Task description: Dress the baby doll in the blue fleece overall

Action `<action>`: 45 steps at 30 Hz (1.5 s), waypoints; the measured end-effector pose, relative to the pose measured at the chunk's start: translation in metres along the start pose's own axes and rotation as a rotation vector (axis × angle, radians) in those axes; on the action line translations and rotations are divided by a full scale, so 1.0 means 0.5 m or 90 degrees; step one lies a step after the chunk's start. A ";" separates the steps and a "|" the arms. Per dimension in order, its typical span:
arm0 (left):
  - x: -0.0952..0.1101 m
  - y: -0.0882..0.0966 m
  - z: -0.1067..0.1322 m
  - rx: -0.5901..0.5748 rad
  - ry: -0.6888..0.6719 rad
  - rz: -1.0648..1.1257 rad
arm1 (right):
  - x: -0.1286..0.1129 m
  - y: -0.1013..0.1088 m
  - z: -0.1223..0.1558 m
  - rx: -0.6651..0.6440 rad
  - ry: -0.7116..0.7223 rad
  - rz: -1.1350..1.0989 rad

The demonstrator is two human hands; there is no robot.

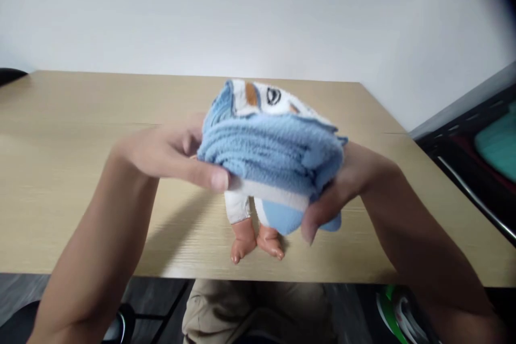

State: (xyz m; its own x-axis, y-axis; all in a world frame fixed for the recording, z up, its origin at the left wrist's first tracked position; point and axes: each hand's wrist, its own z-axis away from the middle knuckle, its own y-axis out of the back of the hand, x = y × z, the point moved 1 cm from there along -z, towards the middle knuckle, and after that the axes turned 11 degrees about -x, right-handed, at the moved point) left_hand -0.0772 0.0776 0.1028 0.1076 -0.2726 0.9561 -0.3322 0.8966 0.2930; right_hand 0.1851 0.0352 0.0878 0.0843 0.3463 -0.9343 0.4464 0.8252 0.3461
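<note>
While bunched between both hands in the head view, noted first: blue cloth (266,142), held up over the surface (72,188), long axis running across from left hand (177,153) to right hand (342,180). Within equal reach of both, neither clearly nearer. At left, closed on the cloth's end, with thumb along the lower front edge and most fingers out of sight. At right, wrapped around the opposite end, with thumb down beside a light-blue rounded flap (282,216). Below the cloth, between the hands: doll (237,207), showing only white-clad legs and bare feet (243,243) pointing toward the near edge. Inside the cloth or behind it: cannot tell. On top, a white panel (260,97) with orange patches and a black eye-like print. No brand, label or writing readable.
</note>
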 end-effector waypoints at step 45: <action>-0.184 -0.213 0.003 0.505 0.333 -0.111 | 0.175 -0.071 -0.027 0.330 -0.300 0.252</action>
State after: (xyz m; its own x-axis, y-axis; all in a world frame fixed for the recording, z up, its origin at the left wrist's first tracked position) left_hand -0.0532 0.0067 -0.0162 0.5553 -0.0182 0.8314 -0.7875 0.3098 0.5328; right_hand 0.1645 0.0422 -0.0049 0.6376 0.2494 -0.7288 0.6524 0.3282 0.6831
